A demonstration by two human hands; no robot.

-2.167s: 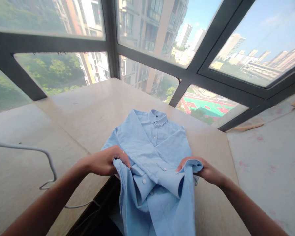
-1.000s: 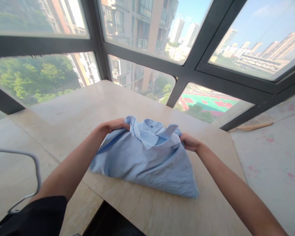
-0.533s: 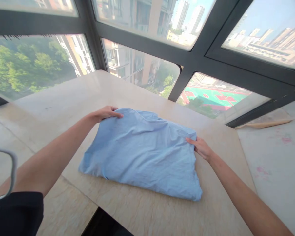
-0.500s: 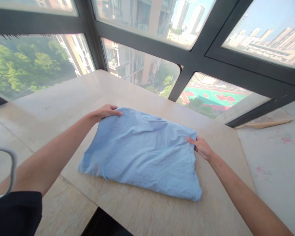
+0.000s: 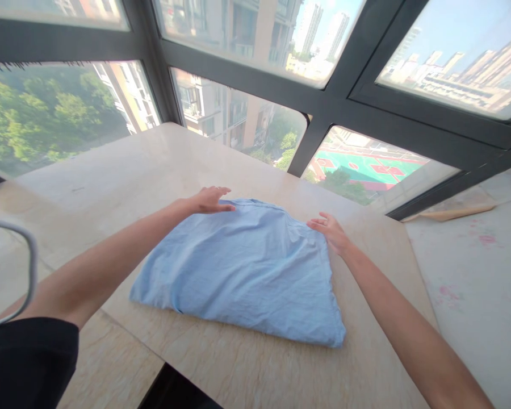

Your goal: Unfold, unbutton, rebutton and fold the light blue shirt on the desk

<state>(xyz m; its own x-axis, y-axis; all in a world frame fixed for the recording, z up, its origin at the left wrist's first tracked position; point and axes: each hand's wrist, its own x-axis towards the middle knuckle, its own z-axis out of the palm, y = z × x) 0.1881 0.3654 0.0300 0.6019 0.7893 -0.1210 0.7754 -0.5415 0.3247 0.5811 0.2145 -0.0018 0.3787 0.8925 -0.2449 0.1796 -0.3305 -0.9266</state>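
Observation:
A light blue folded cloth (image 5: 242,267), perhaps a garment, lies wrinkled on the marble-patterned ledge (image 5: 153,165). Over its far left edge is my left hand (image 5: 210,200), fingers and thumb spread apart. My right hand (image 5: 330,230) rests at the cloth's far right corner, with its fingers stretched out and apart. Neither hand grips the fabric. Whether the fingertips touch it I cannot tell.
Dark window frames (image 5: 242,74) border the ledge at the back. Floral wallpaper (image 5: 477,272) covers the wall on the right. A pale cable (image 5: 32,255) loops at the left edge. A dark gap (image 5: 174,392) shows at the bottom.
Both hands have let go of the cloth and moved inward, closer together. The cloth's far edge has dropped flatter and drawn in at both corners. The view has shifted slightly.

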